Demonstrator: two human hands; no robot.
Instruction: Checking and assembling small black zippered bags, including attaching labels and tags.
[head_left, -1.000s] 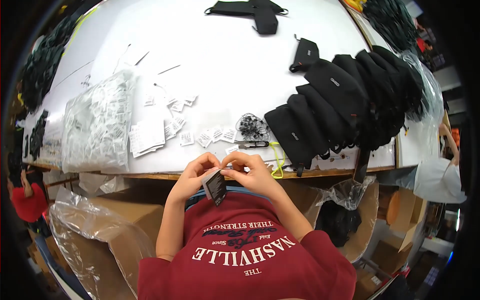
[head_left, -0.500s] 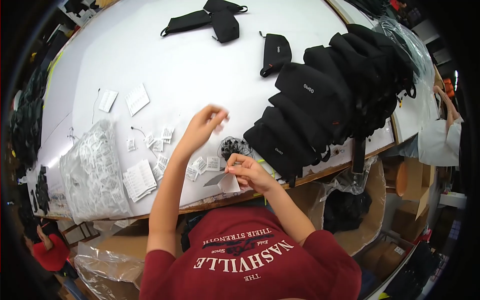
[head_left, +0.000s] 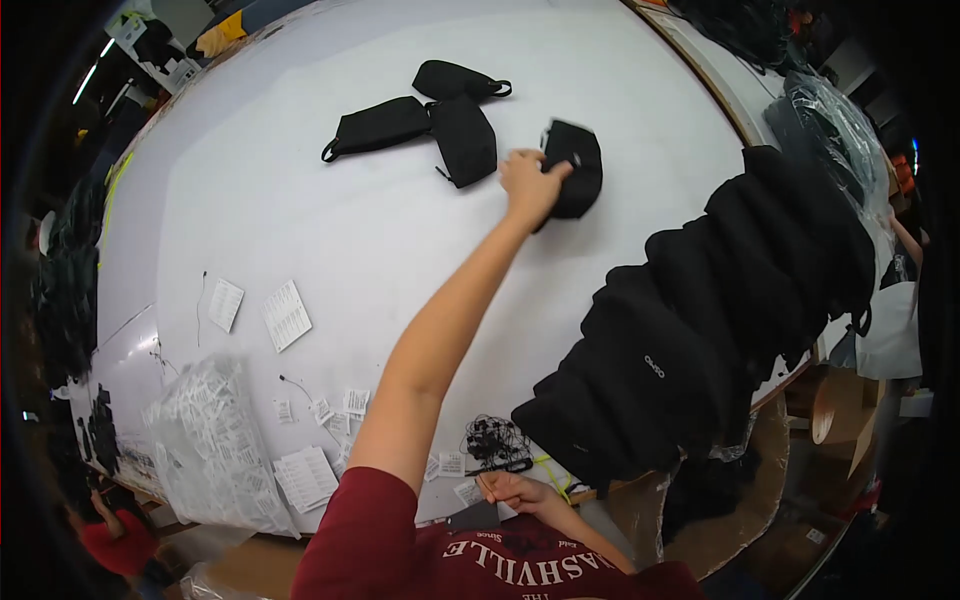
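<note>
Stretched out across the table, my left hand [head_left: 530,185] grips the left side of a small black zip pouch [head_left: 580,178], thumb on its front. The pouch's upper edge is blurred. Close to my body, my right hand [head_left: 522,492] pinches a dark grey and white card or tag [head_left: 474,517]. A small tangle of black cords [head_left: 492,440] lies just beyond that hand, with small white printed labels [head_left: 452,464] beside it. Left of the gripped pouch, three more black pouches [head_left: 465,140] lie grouped together.
A long overlapping row of black pouches [head_left: 680,330] fills the table's right side. At the left sit a clear bag of white labels [head_left: 215,450], a stack of printed sheets [head_left: 305,478] and two label sheets [head_left: 288,316]. Open cardboard boxes [head_left: 745,490] stand below the table edge.
My left hand has gone from above the labels to the far pouch and taken hold of it. My right hand still holds the card near my body. The view has shifted.
</note>
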